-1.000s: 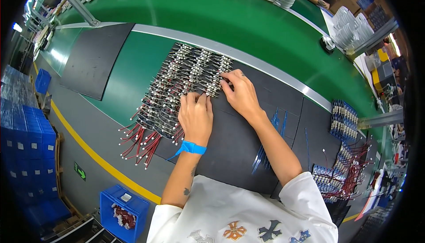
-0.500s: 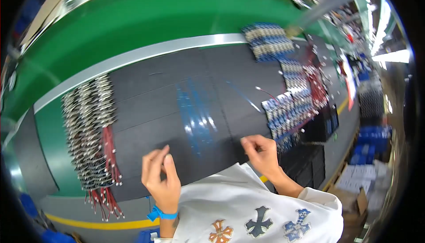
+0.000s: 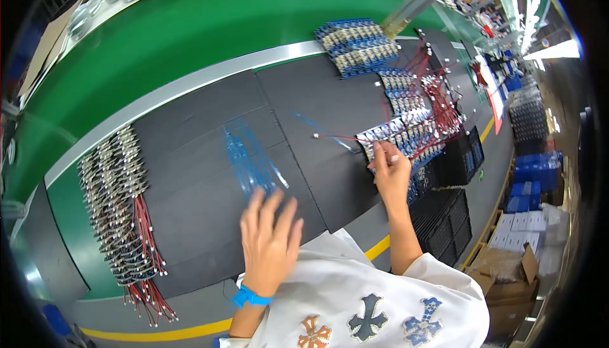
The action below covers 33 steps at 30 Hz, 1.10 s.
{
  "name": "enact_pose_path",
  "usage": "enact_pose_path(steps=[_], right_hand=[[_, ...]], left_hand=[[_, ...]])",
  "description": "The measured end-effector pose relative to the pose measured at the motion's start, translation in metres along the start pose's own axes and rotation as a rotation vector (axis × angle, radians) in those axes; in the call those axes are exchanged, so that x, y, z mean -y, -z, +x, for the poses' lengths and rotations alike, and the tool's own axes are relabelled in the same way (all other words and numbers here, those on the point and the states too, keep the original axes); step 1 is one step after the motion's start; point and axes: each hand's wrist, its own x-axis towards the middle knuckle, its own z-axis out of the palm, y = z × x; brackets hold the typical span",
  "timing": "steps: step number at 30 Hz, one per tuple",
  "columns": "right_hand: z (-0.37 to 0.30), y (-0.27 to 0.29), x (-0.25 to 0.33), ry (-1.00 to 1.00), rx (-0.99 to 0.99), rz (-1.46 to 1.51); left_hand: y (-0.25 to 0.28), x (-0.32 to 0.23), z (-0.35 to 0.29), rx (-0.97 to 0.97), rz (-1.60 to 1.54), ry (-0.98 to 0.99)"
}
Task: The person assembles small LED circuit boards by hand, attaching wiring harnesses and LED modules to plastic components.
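Observation:
My left hand (image 3: 269, 243), with a blue band at the wrist, has its fingers spread at the near ends of several thin, shiny blue strips (image 3: 240, 154) on the black mat (image 3: 190, 221). Whether it touches them is unclear. To the right, my right hand (image 3: 393, 173) pinches thumb and forefinger at the left corner of the blue-and-white circuit board panels (image 3: 403, 132); what lies between the fingertips is hidden. A red wire (image 3: 342, 137) with a white connector stretches left from just above those fingertips. Beneath the wire lies a single blue strip (image 3: 323, 132).
On the left stand rows of stacked boards (image 3: 114, 202) with red wires hanging off the near edge. More panels (image 3: 358, 46) sit at the back by a metal post (image 3: 422, 2). Black trays (image 3: 444, 224) are at the right, beyond them cardboard boxes (image 3: 507, 262). Green belt (image 3: 190, 43) runs behind.
My left hand has moved right and forward to the blue strips, its fingers spreading. My right hand has reached forward to the panels. The whole view has shifted slightly.

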Motion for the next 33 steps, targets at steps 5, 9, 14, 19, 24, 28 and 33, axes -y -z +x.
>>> enact_pose_path(steps=[5,9,14,19,24,28,33], right_hand=[[-0.011,-0.002,0.010,-0.038,-0.028,0.260],[-0.044,-0.023,0.001,0.645,-0.208,0.535],[-0.031,-0.062,0.027,0.733,0.033,-0.345],[-0.041,-0.090,0.038,0.741,0.238,-0.151],[-0.060,-0.083,0.052,0.700,0.538,0.085],[-0.048,-0.041,0.020,0.607,0.042,0.015],[-0.027,-0.028,0.005,0.454,-0.129,-0.171]], left_hand=[[-0.010,0.033,0.004,0.023,0.077,0.197],[-0.025,0.034,0.026,0.052,0.128,0.083],[-0.041,0.033,0.030,-0.019,0.111,0.078],[-0.045,0.033,0.033,-0.099,-0.015,0.134],[-0.034,0.041,0.040,-0.029,-0.015,0.087],[-0.030,0.040,0.048,0.013,0.165,-0.044],[-0.040,0.042,0.040,0.003,0.171,-0.021]])
